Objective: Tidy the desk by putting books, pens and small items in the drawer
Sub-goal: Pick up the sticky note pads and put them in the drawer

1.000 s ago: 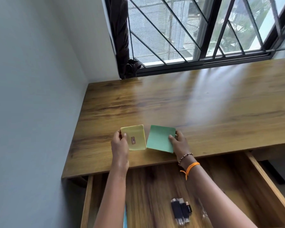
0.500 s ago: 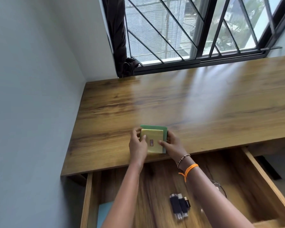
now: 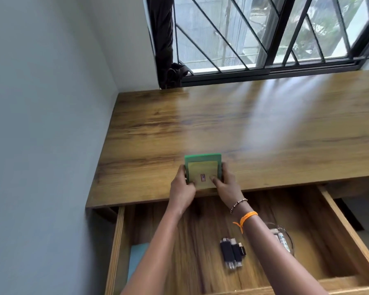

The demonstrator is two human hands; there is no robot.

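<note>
Hands gripping stacked yellow pad on green pad, desk

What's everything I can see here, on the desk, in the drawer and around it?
Yellow pad: one, pale yellow with a small red mark, stacked on the green pad.
Green pad: one, green, on the desk near its front edge.
Desk: one, brown wood, under the window.
Drawer: one, brown wood, pulled open below the desk.
Dark small items: a few, black, on the drawer floor.
Blue book: one, light blue, drawer's left side.
Clear container: one, see-through, drawer's right side, partly hidden.
Window: one, black bars.
Curtain: one, dark, tied.
Left hand: grips the pads' left side.
Right hand: grips their right side.
</note>
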